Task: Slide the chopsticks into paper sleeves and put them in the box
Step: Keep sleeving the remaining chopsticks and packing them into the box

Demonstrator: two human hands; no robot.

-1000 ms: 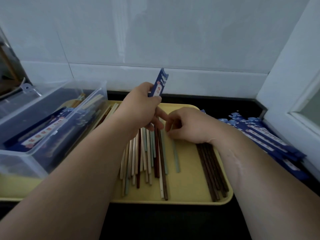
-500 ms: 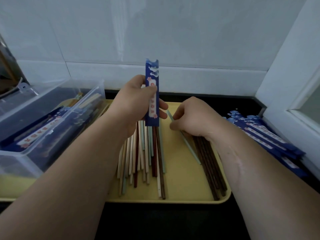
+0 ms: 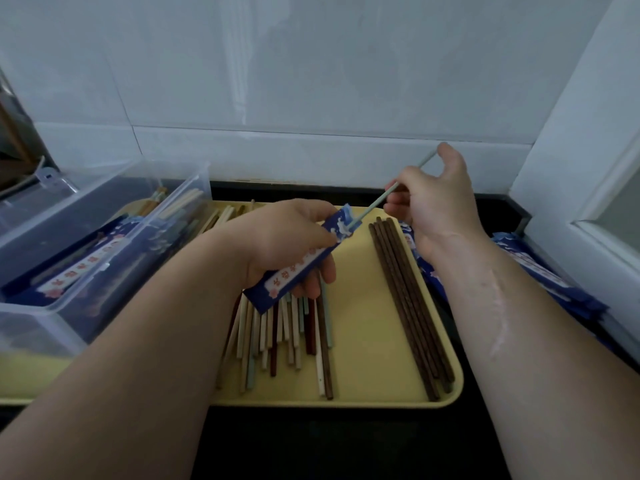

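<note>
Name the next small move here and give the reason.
Probably push the pale green chopstick into the blue paper sleeve: the right hand pinches it with only its tip at the sleeve's open mouth, while the left hand holds the sleeve.

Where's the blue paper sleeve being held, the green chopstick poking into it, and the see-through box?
blue paper sleeve (image 3: 295, 267): head view, on its white middle strip.
green chopstick (image 3: 372, 206): head view, on the bare shaft between the sleeve's mouth and the fingers.
clear box (image 3: 34, 327): head view, on its near end wall.
</note>
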